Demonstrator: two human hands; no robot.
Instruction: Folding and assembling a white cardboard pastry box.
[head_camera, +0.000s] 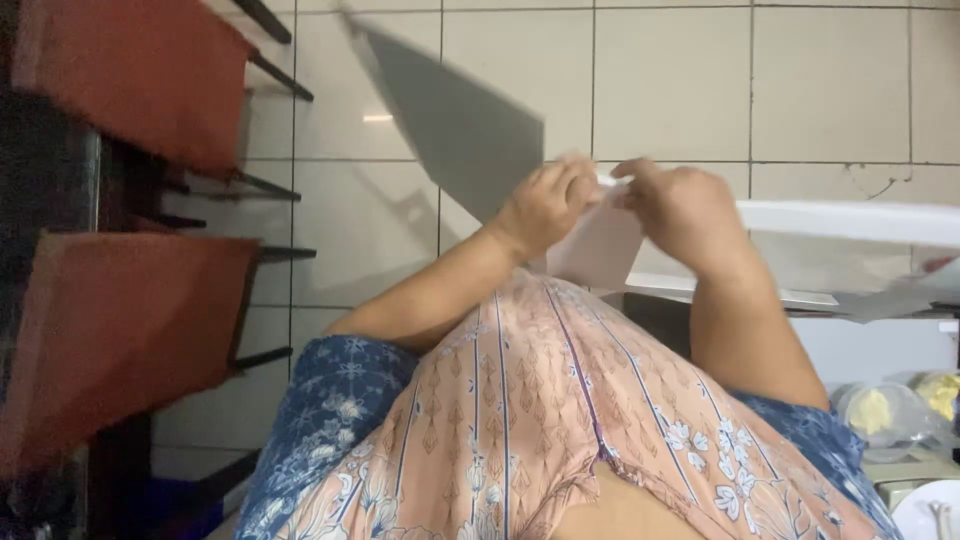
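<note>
- I see my left hand (545, 205) and my right hand (685, 210) raised together in front of me, both gripping a white folded sheet of paper (600, 245).
- The left hand's fingers are curled and pressed together over the sheet's upper left edge; the right hand's fingers pinch its upper right corner, close beside the left hand.
- The paper hangs down between the two hands, just above my lap, which is covered by a peach patterned dress with blue floral sleeves (520, 410).
- Behind the hands I make out a large grey flat board (455, 125) lying tilted on the pale tiled floor (830, 80).
- A white flat panel (850, 220) runs off to the right from beside my right hand; whether it touches the hand I cannot tell.
- Two red cushioned chairs with black metal legs (120, 330) stand along the left edge, well apart from the hands.
- At the lower right I see clear plastic bags of yellowish food (885, 410), near a white plate (925, 510).
</note>
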